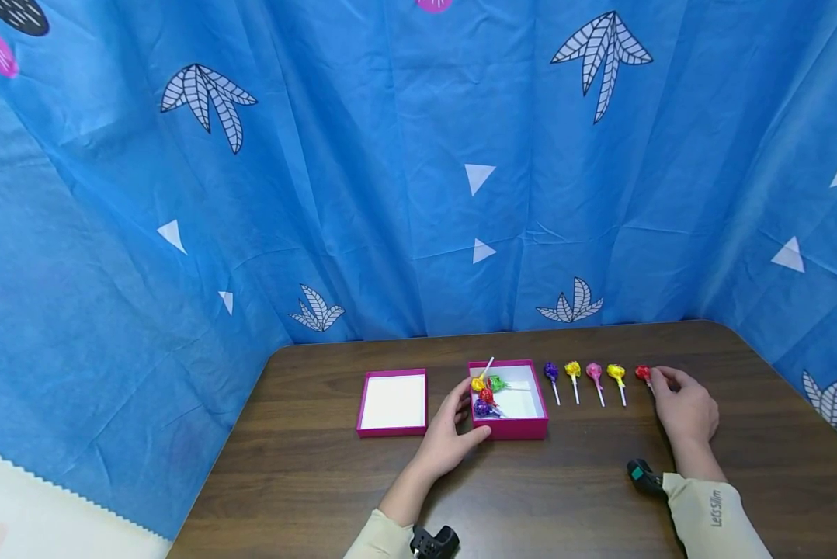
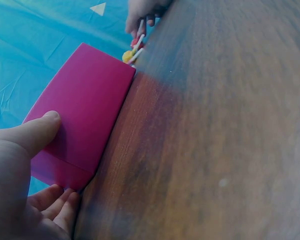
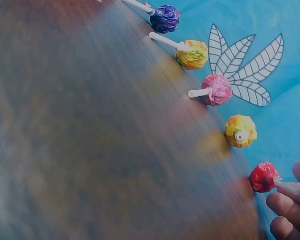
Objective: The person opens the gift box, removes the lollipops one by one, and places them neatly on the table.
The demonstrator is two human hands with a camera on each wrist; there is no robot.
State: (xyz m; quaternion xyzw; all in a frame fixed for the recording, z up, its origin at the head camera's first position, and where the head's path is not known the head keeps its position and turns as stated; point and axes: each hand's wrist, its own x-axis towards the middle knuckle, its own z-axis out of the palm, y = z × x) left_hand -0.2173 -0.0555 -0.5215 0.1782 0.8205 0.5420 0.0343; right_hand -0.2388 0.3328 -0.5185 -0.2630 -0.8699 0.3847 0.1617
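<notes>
My right hand [image 1: 687,407] pinches the white stick of a red lollipop [image 3: 264,177] at the right end of a row; its wrapped head lies at the tabletop. A deep-pink box [image 1: 509,428] with a white inside stands in the middle. Around its near left corner my left hand [image 1: 448,439] holds it, thumb on the front wall and fingers along the left side. Inside the box, toward its left, lie several lollipops: a yellow one [image 1: 478,384] with its stick over the back rim, a green one [image 1: 497,383], a red one [image 1: 487,396] and a purple one [image 1: 483,408].
Left of the box lies the pink-edged lid [image 1: 394,402], white inside up. Between box and right hand a row holds a purple lollipop [image 1: 551,372], a yellow one [image 1: 573,369], a pink one [image 1: 595,372] and another yellow one [image 1: 616,373]. A blue curtain [image 1: 404,194] hangs behind the wooden table [image 1: 544,497].
</notes>
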